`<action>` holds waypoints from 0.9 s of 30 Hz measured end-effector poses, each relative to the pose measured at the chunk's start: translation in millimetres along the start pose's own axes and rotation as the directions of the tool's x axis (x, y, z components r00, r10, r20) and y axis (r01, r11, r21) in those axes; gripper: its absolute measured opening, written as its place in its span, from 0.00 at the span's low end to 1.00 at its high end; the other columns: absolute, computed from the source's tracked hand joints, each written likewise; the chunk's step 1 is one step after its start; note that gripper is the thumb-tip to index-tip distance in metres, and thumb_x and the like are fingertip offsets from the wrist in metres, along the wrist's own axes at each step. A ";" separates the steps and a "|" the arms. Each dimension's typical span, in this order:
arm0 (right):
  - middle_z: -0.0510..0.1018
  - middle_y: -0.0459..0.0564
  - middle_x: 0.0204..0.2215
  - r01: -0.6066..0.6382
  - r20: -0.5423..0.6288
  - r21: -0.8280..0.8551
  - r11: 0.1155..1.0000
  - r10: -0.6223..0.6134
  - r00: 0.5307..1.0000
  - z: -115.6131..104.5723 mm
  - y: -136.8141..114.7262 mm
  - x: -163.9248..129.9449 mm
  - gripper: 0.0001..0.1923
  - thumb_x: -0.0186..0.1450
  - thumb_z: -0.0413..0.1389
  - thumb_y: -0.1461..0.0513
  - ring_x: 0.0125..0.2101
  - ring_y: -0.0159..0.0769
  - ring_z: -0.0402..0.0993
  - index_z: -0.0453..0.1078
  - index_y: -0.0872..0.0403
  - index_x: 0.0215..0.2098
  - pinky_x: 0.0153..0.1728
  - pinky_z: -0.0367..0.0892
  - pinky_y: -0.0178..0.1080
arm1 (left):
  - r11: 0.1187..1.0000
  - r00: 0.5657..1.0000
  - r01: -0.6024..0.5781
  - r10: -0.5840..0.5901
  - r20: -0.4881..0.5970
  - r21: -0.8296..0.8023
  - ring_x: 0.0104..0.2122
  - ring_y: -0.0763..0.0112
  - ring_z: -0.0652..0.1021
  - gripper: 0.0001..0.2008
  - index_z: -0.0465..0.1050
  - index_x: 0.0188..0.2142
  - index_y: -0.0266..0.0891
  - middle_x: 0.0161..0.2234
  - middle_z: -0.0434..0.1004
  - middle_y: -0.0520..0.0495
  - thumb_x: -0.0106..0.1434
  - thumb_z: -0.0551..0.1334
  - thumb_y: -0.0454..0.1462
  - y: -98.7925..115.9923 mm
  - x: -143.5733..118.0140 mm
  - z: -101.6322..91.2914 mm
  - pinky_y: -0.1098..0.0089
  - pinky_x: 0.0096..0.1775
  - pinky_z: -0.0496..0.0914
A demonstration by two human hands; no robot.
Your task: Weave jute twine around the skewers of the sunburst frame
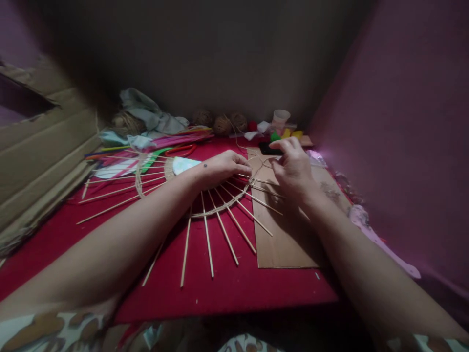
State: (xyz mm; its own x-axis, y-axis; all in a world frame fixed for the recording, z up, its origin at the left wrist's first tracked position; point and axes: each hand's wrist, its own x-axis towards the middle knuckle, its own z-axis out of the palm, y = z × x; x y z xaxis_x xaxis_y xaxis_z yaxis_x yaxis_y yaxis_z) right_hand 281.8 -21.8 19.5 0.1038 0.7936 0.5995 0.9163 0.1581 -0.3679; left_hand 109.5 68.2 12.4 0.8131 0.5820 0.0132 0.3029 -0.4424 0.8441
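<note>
**Twine goes round the spokes**

On the red worktop [227, 293], the left hand [223, 168] presses down on the stick wheel [205, 215], fingers curled over its hub. The right hand [291, 166] pinches twine [256, 168] at the rim, beside the cardboard [289, 244]. Weaving seems mid-round; passing the next spoke likely needs steady tension.

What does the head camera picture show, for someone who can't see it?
Two bare hands work twine around a sunburst of thin wooden sticks on a red cloth: the left hand presses the sticks down, the right hand pinches the twine. A cardboard sheet lies beneath the right hand, with twine balls behind.
</note>
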 end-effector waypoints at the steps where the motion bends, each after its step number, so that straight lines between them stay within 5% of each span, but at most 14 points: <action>1: 0.73 0.54 0.43 -0.054 0.027 -0.030 0.998 0.055 0.998 0.2 0.4 -1.6 0.14 0.59 0.53 0.68 0.39 0.38 0.70 0.72 0.56 0.42 0.36 0.64 0.37 | 0.999 0.998 0.034 -0.035 -0.051 -0.034 0.25 0.72 0.72 0.11 0.76 0.31 0.36 0.26 0.75 0.47 0.56 0.60 0.41 -0.9 -2.0 0.3 0.70 0.30 0.66; 5: 0.77 0.51 0.29 -0.103 0.408 -0.122 0.987 0.144 0.902 8.6 -0.6 -3.1 0.09 0.57 0.54 0.67 0.30 0.37 0.71 0.76 0.54 0.31 0.32 0.62 0.36 | 0.998 0.985 0.057 -0.055 -0.164 0.007 0.26 0.70 0.73 0.10 0.76 0.31 0.35 0.26 0.75 0.45 0.56 0.61 0.40 4.6 -14.5 -0.4 0.69 0.29 0.66; 7: 0.78 0.50 0.28 -0.049 0.495 -0.144 0.988 0.115 0.861 15.2 -3.0 -2.7 0.11 0.58 0.52 0.67 0.29 0.36 0.71 0.77 0.52 0.32 0.32 0.60 0.36 | 0.995 0.987 0.039 -0.024 -0.158 0.087 0.29 0.69 0.74 0.11 0.77 0.30 0.35 0.28 0.76 0.46 0.55 0.61 0.41 9.5 -21.6 -1.9 0.69 0.31 0.67; 16: 0.75 0.55 0.37 0.231 0.461 -0.202 0.952 -0.116 0.880 24.6 -6.3 -6.6 0.13 0.63 0.46 0.69 0.38 0.39 0.69 0.71 0.55 0.36 0.37 0.60 0.36 | 0.974 0.982 0.014 0.029 -0.184 0.226 0.35 0.67 0.75 0.11 0.78 0.30 0.36 0.34 0.78 0.46 0.56 0.60 0.40 10.2 -38.3 6.0 0.70 0.39 0.68; 22: 0.74 0.56 0.38 0.228 0.459 -0.139 0.964 -0.142 0.877 31.4 3.8 -4.3 0.12 0.62 0.46 0.69 0.37 0.39 0.68 0.71 0.56 0.38 0.36 0.60 0.36 | 0.988 0.982 -0.002 0.032 -0.187 0.157 0.34 0.69 0.76 0.11 0.77 0.31 0.36 0.34 0.78 0.47 0.56 0.59 0.39 3.8 -43.4 6.6 0.70 0.37 0.68; 27: 0.77 0.53 0.31 0.066 0.514 -0.021 0.998 -0.046 0.856 29.1 3.5 4.2 0.12 0.58 0.50 0.69 0.31 0.36 0.70 0.75 0.56 0.34 0.31 0.59 0.35 | 0.992 0.983 -0.006 0.030 -0.184 0.127 0.35 0.68 0.75 0.12 0.77 0.34 0.35 0.34 0.78 0.47 0.56 0.59 0.39 1.2 -47.5 3.0 0.69 0.39 0.67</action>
State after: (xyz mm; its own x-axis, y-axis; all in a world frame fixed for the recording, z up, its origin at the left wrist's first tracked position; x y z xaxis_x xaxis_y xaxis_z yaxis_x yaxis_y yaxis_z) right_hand 274.2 -0.8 0.1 -0.1520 0.9746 0.1647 0.9290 0.1978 -0.3128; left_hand 72.8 38.0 11.1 0.7166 0.6840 0.1366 0.3583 -0.5290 0.7693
